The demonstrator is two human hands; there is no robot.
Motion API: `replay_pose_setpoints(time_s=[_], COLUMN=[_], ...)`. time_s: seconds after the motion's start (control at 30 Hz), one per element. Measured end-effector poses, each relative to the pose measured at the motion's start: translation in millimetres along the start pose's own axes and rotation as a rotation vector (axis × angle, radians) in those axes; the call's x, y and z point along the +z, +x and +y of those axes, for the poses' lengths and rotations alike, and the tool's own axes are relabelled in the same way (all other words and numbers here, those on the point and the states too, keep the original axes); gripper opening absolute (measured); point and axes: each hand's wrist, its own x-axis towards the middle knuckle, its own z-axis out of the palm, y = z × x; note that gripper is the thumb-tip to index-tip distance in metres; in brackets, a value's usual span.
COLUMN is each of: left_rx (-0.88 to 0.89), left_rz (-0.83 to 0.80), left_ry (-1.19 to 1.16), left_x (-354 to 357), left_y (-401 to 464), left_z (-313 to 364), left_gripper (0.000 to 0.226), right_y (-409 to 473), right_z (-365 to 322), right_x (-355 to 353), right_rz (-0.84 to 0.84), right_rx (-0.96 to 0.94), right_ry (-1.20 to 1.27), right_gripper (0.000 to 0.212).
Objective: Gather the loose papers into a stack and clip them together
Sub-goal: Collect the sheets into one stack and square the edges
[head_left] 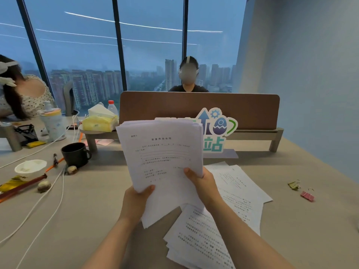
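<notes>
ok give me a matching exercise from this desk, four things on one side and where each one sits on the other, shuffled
Things:
1. held stack of papers
2. pink binder clip
3. black mug
4. loose papers

Places:
A. on the table far to the right, beside a green binder clip
B. lying spread on the table under and right of the right hand
C. on the table to the left, near a white bowl
D. lifted upright off the table, in the grip of the left hand and the right hand

Pairs: 1-D, 2-A, 3-C, 4-B
</notes>
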Motion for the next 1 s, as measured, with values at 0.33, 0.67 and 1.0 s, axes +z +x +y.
replay_pose_setpoints(time_s=[0.33, 0.67, 1.0], left_rx=[-0.089, -0.26, -0.312], left_rz=[-0.011, -0.005, -0.023], left_ry=[-0.071, -0.139, -0.167], left_x=[-29.6, -43.9, -47.9], left_y=[6.1, 1.8, 7.0], left_z=[-6.3, -26.3, -40.8], left_gripper=[0.034, 0.022, 0.031], right_y=[14.0, 34.6, 56.5], right_z=[14.4, 25.0, 22.3], right_x=[-78.6, -138.6, -145.5], right_rz=[0.081, -0.12, -0.219], right_rx=[0.185, 0.445, 0.56], right_ry=[-0.72, -1.235, -1.489], right_gripper=[0.049, 0.099, 0.109])
